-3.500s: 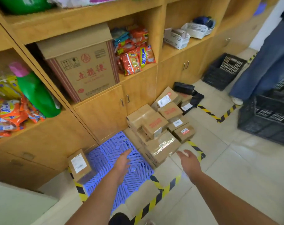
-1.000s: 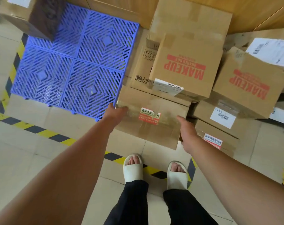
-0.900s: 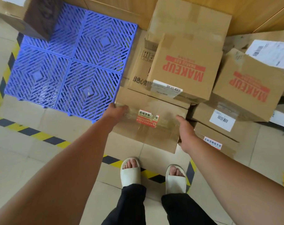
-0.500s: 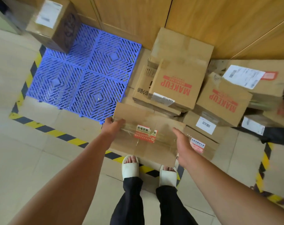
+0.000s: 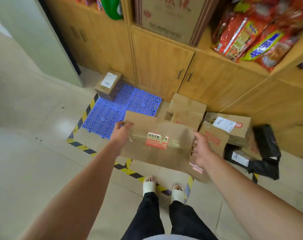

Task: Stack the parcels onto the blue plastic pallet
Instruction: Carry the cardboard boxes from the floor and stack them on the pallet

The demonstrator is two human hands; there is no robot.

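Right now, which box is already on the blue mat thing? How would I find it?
Find the blue plastic pallet on the floor by the wooden cupboards. On its far left corner sits one small brown box with a white label on top, alone, away from the pile.

Pallet (image 5: 111, 116) left of parcel pile (image 5: 216, 129); small parcel (image 5: 109, 84) on pallet.

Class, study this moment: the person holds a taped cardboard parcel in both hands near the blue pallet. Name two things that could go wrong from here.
1. The flat brown cardboard parcel with a red-and-white sticker is held only by its two ends, left hand and right hand; its glossy tape might let it slip.
2. The small brown box with a white label already sits on the blue plastic pallet's far corner; a careless placement could knock it.
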